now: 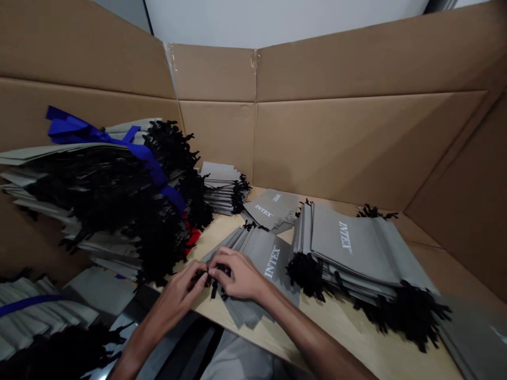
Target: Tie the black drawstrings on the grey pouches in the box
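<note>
Around the far side of the work surface, tall cardboard walls are seen, with three sides in view. Between them is set one pale wooden tabletop. At the left, nearest the left hand, the space is blocked by one high bundle bound with blue ribbon. At the right is laid one thick stack of grey pouches, marked INTEX. Below the high bundle, a lower bundle is crossed by one blue band. In the centre, fanned pouches, also printed INTEX, are partly covered by the right hand. Behind are placed one small stack and several loose pouches; INTEX can be read once in full there, and once cut off. By both hands' pinched fingertips, brought together, one black drawstring is gripped at the fanned pouches' near-left corner.
</note>
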A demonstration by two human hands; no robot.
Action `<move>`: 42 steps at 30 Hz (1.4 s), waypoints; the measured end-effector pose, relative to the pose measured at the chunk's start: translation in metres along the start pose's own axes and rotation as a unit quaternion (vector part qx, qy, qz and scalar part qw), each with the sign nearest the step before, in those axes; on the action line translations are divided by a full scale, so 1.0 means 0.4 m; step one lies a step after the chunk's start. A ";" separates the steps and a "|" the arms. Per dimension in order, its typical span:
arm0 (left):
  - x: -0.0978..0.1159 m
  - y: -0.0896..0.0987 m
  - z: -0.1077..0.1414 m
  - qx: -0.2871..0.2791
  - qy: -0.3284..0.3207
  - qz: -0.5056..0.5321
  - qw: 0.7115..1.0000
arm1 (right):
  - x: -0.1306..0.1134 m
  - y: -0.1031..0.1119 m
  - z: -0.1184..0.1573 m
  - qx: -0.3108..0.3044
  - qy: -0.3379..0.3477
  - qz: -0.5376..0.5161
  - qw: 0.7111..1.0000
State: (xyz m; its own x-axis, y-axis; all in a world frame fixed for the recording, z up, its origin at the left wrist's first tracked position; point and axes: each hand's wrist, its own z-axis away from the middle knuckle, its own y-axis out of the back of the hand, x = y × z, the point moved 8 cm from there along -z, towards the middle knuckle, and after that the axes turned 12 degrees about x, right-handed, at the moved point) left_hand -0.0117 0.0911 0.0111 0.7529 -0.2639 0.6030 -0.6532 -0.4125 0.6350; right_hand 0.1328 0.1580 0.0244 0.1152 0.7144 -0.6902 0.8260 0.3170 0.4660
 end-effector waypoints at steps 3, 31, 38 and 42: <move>-0.010 0.002 -0.002 0.000 0.016 0.006 1.000 | -0.003 0.001 -0.004 0.002 -0.003 -0.006 1.000; -0.104 0.062 -0.020 0.152 0.180 0.164 0.958 | 0.010 0.018 0.001 0.064 -0.062 -0.086 0.992; -0.088 0.043 -0.013 0.148 0.196 0.140 0.959 | 0.021 0.021 0.006 0.089 -0.064 -0.098 0.989; -0.092 0.041 -0.016 0.128 0.203 0.150 0.959 | 0.027 0.021 0.006 0.097 -0.067 -0.102 0.988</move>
State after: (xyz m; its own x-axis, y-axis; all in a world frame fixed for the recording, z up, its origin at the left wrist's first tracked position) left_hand -0.0506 0.0997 0.0023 0.4060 -0.0642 0.9116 -0.7556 -0.5846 0.2954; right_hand 0.1422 0.1667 0.0194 -0.0028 0.5558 -0.8313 0.9279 0.3114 0.2050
